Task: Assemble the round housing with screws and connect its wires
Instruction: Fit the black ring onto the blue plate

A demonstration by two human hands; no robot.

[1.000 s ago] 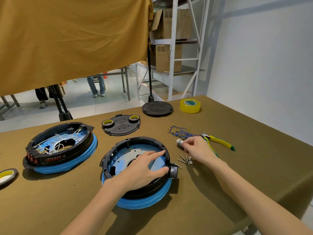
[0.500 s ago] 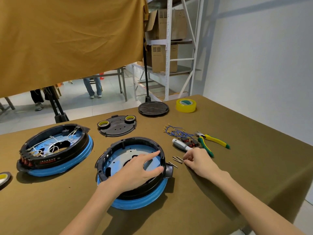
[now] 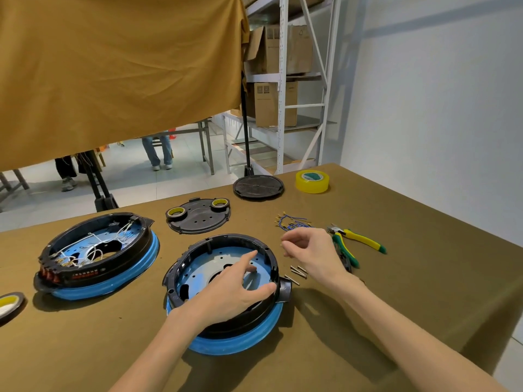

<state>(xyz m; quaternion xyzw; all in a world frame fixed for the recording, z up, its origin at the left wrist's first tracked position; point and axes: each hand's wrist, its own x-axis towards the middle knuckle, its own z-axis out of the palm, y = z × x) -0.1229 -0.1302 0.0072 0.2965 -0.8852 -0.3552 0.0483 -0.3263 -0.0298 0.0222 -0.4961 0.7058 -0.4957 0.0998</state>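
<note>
Round housing [image 3: 195,267], black on a blue ring, sits mid-counter [image 3: 410,250]. Left hand [image 3: 229,292] rests on its near rim, fingers relaxed, forefinger extended. Right hand [image 3: 314,253] hovers above loose screws [image 3: 297,271], fingertips pinched; whether they hold anything is unclear.

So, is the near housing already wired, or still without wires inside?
Still without wires: the near housing shows a bare blue floor with holes, while the far housing holds white wires.
</note>
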